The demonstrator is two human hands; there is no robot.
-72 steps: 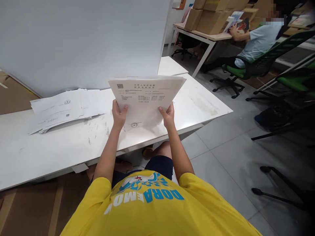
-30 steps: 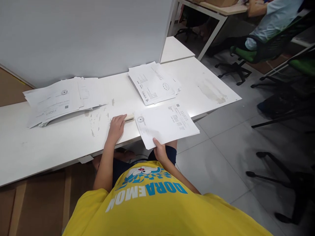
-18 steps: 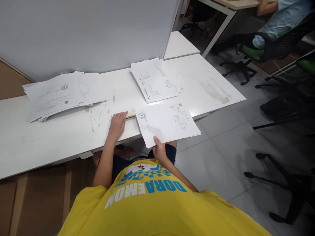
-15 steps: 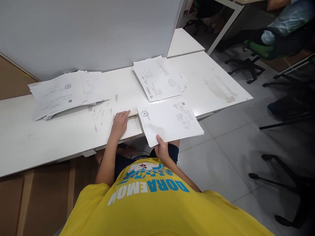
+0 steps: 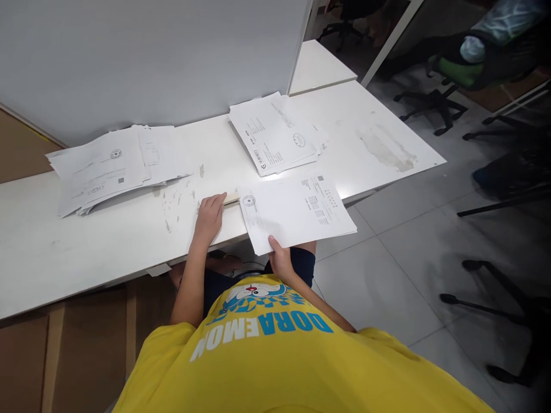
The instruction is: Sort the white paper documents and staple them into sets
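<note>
- at the near edge of the white table [image 5: 99,246], the left hand [image 5: 209,217] is curled over a slim cream tool [image 5: 231,198], grasping it against the tabletop; how the fingertips wrap underneath is hidden.
- the tool looks like a stapler, and its far end meets the left edge of the held sheets [image 5: 284,215], by the corner with a round stamp [image 5: 249,201].
- the right hand [image 5: 281,259] grasps those sheets at their near edge, thumb on top and the other fingers beneath.
- the sheets lie nearly flat, partly above the table and partly out past its near edge; print and a small square code run along their right side, too small to read.
- just beyond them, a fanned pile of printed papers [image 5: 275,137] rests on the table near the grey partition [image 5: 150,57].
- well to the left, a wider, uneven stack of papers [image 5: 103,175] rests on the same table, its near edges lifted a little.
- at the upper right, part of a seated person [image 5: 501,26] shows on a green and black chair [image 5: 458,71].
</note>
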